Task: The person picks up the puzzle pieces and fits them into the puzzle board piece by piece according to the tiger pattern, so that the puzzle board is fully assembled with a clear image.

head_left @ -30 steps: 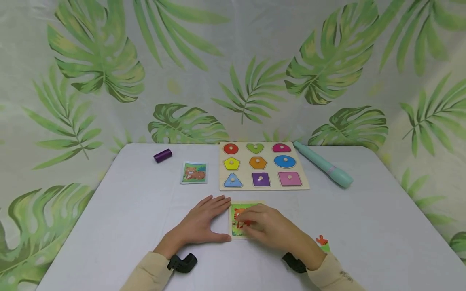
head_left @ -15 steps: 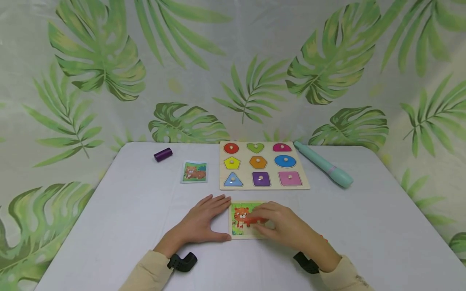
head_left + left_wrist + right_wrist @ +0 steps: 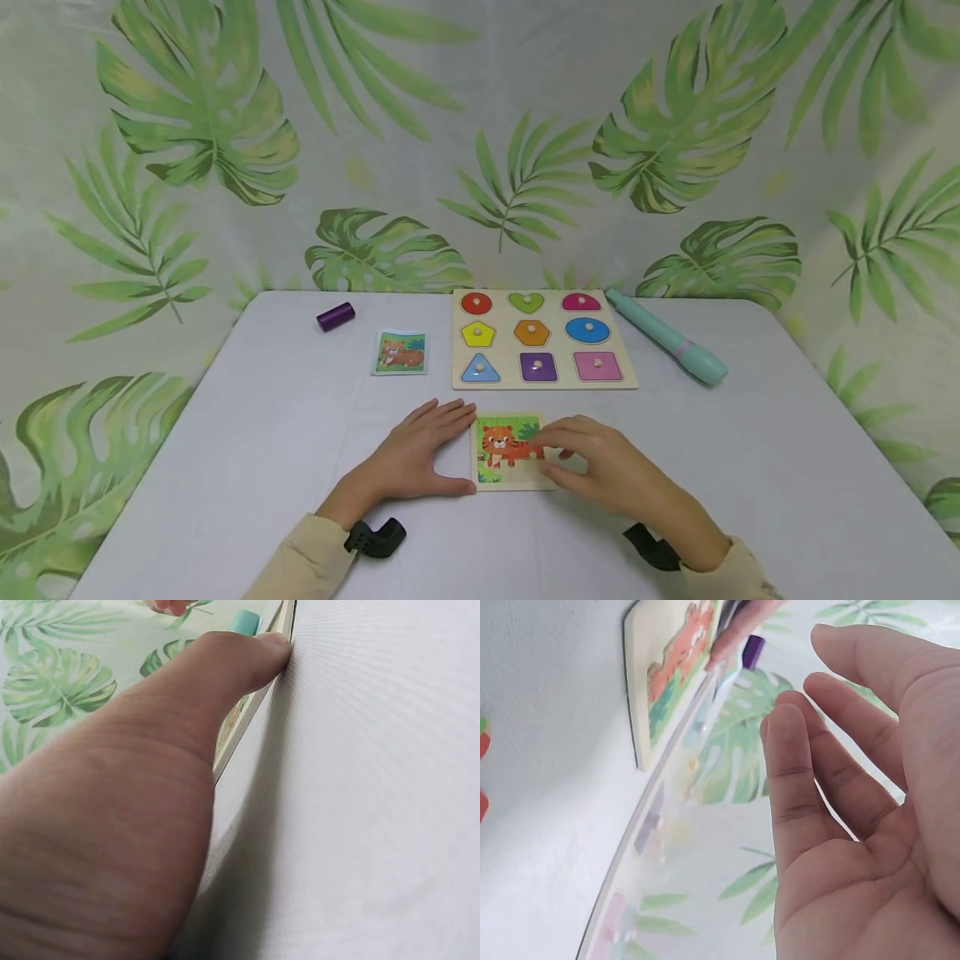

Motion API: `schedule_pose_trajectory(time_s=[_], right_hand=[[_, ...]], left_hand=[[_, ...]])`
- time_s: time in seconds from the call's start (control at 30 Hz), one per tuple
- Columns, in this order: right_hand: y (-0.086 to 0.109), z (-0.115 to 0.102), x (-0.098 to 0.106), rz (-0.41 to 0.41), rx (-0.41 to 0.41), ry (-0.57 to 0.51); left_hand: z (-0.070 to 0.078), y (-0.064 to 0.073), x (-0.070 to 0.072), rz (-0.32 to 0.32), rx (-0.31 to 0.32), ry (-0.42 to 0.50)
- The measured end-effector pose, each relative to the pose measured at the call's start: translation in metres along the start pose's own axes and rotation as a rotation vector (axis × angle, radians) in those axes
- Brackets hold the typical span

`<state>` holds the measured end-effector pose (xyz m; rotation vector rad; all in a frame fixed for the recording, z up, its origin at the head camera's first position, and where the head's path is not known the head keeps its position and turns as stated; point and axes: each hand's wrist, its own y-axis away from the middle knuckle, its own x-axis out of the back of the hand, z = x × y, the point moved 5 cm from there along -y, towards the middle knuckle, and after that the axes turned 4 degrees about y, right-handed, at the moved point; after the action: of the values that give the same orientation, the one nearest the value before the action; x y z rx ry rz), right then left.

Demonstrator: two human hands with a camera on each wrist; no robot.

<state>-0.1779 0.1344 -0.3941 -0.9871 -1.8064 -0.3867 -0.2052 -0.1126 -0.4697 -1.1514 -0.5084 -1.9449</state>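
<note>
A square wooden tiger jigsaw board (image 3: 519,477) lies on the table, its lower middle and right showing bare wood. My left hand (image 3: 420,458) lies flat and spread at the board's left side, its fingertips and thumb (image 3: 262,660) touching that edge. My right hand (image 3: 600,467) hovers at the board's right edge and covers part of it. In the right wrist view its fingers (image 3: 791,750) are loosely bent, the thumb stands apart, and they hold nothing. A red and green piece (image 3: 484,742) and a red piece (image 3: 483,810) show only partly at that view's left border.
Behind the jigsaw lies a wooden shape board (image 3: 506,384) with coloured knobbed pieces. A bear picture (image 3: 401,353) lies to its left, near a purple cylinder (image 3: 335,317). A mint green microphone-shaped object (image 3: 667,337) lies at the back right of the white table (image 3: 247,433).
My right hand has drawn to the right across the board, uncovering more of the tiger. Its forearm now hides the loose piece that showed beside it earlier. My left hand has stayed put.
</note>
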Motion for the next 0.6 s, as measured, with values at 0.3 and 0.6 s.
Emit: schedule_pose_trajectory(time_s=[0.3, 0.6], right_hand=[[0.01, 0.005, 0.007, -0.001, -0.042, -0.013], [0.027, 0.022, 0.008, 0.007, -0.057, -0.065]], left_hand=[[0.0, 0.001, 0.001, 0.002, -0.006, 0.009], [0.001, 0.001, 0.001, 0.004, -0.008, 0.009]])
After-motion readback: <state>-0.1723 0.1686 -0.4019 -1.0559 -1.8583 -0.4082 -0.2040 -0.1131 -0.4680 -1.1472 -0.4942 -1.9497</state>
